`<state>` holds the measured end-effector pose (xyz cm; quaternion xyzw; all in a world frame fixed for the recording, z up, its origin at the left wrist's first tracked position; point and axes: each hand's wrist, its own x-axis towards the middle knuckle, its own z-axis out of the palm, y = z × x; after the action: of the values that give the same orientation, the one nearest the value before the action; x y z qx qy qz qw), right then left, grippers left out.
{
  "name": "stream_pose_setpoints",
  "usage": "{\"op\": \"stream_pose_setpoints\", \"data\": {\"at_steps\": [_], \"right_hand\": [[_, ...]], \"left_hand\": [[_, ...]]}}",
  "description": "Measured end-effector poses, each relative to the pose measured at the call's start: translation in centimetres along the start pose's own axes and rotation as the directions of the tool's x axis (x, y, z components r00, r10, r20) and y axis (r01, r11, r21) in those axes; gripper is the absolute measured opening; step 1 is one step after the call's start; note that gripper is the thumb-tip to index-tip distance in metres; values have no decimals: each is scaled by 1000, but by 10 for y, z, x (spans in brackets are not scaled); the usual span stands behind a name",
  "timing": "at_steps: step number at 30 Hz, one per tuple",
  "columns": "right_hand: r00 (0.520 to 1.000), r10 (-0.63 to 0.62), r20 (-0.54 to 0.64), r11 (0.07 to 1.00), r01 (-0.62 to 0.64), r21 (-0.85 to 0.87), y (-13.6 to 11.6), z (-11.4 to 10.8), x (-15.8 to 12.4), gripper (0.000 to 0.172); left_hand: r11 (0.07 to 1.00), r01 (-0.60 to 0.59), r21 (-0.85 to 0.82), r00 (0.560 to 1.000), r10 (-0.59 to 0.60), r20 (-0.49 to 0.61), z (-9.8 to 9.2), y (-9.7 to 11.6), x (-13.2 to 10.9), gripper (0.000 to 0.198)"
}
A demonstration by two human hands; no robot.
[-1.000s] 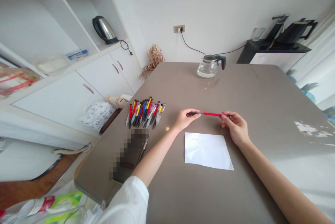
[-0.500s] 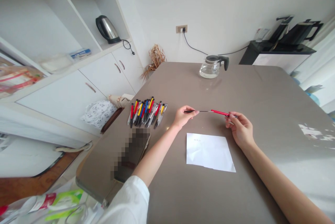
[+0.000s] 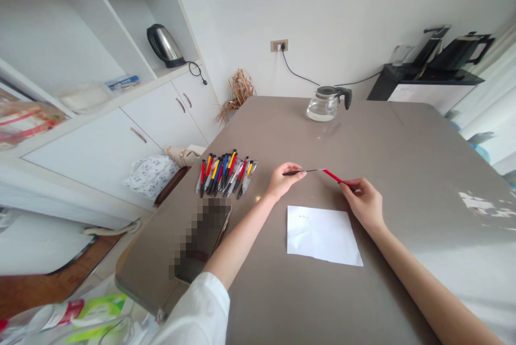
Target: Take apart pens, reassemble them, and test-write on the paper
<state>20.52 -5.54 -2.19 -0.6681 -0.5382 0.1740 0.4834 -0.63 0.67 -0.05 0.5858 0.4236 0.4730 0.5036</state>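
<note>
My left hand [image 3: 285, 177] pinches the black grip section of a pen [image 3: 293, 173]. A thin ink refill [image 3: 314, 171] sticks out of it to the right. Between the fingertips of my right hand [image 3: 365, 202] is a red pen barrel [image 3: 332, 175], slanting up to the left, its black end at my fingers. The refill's far end meets the barrel's upper left end; whether it sits inside I cannot tell. Below both hands a white sheet of paper [image 3: 322, 235] with faint small writing lies on the table [image 3: 278, 291].
Left of my hands lies a bunch of several click pens [image 3: 226, 173] in mixed colours. A dark phone-like object [image 3: 205, 237], partly pixelated, lies beside my left forearm. At the table's far side stands a glass pot [image 3: 322, 104]; a steel kettle [image 3: 166, 47] stands on the shelf.
My right hand has shifted slightly left and down, so the red barrel tilts more steeply. The barrel's left end has come a little closer to my left hand, which stays in place.
</note>
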Motion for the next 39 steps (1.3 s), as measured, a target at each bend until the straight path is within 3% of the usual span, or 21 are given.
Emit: {"op": "stream_pose_setpoints", "data": {"at_steps": [3,6,14,21,25,32,39], "right_hand": [[999,-36,17,961,39,-273,-2,-1,-3,20],[998,-22,60,904,46,-424,-1,0,-2,20],[992,-65,113,869,112,-482,2,2,-1,19],[988,-137,75,883,156,-443,5,4,-1,29],[977,-212,8,905,200,-376,-7,1,-2,38],[938,-306,163,943,323,-86,-28,2,-10,32],[947,-283,150,954,294,-57,-19,3,-10,24]], "left_hand": [[1000,-27,8,999,27,25,1,-1,0,33],[999,-45,23,998,44,48,1,-1,-1,29],[997,-63,53,997,61,39,3,-3,-2,26],[996,-57,74,997,54,47,5,-7,-3,25],[990,-89,113,995,84,55,7,-5,-5,25],[981,-132,140,982,110,156,13,4,-10,22],[980,-125,158,976,93,197,11,5,-10,21]]}}
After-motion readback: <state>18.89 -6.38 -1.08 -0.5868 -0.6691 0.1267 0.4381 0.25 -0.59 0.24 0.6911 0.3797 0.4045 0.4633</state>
